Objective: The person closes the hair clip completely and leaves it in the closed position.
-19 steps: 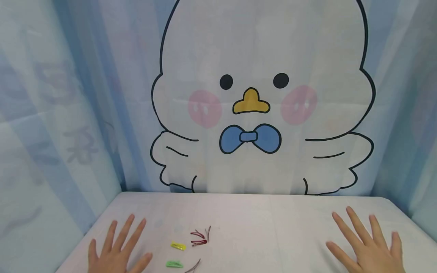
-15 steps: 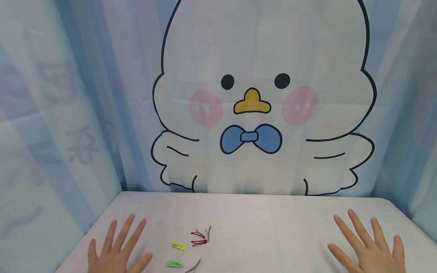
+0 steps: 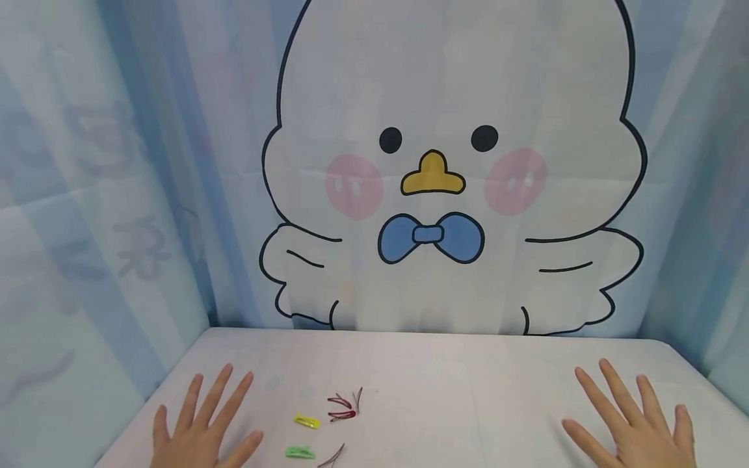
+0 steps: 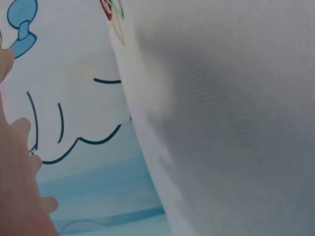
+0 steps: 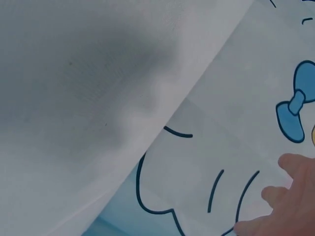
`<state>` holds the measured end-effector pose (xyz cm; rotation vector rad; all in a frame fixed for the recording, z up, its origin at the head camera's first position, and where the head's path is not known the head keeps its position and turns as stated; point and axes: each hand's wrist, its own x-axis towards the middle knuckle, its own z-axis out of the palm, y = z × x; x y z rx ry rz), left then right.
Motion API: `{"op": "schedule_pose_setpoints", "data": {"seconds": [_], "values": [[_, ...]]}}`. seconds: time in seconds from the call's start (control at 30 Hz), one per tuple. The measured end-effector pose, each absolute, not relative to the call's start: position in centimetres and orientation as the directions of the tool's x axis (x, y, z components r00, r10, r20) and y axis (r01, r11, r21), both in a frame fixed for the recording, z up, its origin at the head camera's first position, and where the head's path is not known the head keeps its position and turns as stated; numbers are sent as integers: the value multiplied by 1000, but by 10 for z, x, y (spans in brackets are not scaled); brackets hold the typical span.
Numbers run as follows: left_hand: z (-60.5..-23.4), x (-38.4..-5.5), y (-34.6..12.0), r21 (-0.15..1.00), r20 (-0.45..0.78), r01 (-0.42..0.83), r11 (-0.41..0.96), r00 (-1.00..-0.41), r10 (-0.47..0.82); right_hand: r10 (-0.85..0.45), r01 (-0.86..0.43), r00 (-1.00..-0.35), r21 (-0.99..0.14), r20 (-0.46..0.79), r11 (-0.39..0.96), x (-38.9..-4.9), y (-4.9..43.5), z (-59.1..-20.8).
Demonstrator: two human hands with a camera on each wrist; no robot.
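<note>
Both hands are held with straight, spread fingers and hold nothing. On the left is my left hand (image 3: 196, 435), over the white table with its shadow below in the left wrist view. Just to its right lie small hair clips: a yellow one (image 3: 307, 422), a green one (image 3: 300, 452), dark red ones (image 3: 342, 415) spread apart, and a thin brownish one (image 3: 332, 457) near the lower frame edge. Far from them, at the right side, is my right hand (image 3: 640, 432); only part of this hand (image 5: 285, 206) shows in the right wrist view.
The white table (image 3: 439, 403) ends at a straight back edge with rounded corners. Behind it hangs a curtain (image 3: 430, 286) printed with a white bird in a blue bow tie. Pale blue curtains (image 3: 76, 227) close off the left and right sides.
The right hand has shifted slightly down and right in the head view. The left hand sits marginally higher. The hair clips lie as before.
</note>
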<state>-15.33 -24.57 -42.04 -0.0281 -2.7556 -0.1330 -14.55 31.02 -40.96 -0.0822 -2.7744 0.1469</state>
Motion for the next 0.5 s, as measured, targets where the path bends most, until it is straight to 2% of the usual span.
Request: {"op": "schedule_pose_setpoints", "data": {"seconds": [0.33, 0.5], "values": [[-418, -151, -244, 98, 382, 48, 994, -924, 7, 61, 32, -912, -79, 406, 996, -151, 315, -415], [-413, -151, -240, 116, 367, 55, 992, -930, 9, 60, 19, -911, -105, 407, 994, -149, 310, -409]]}}
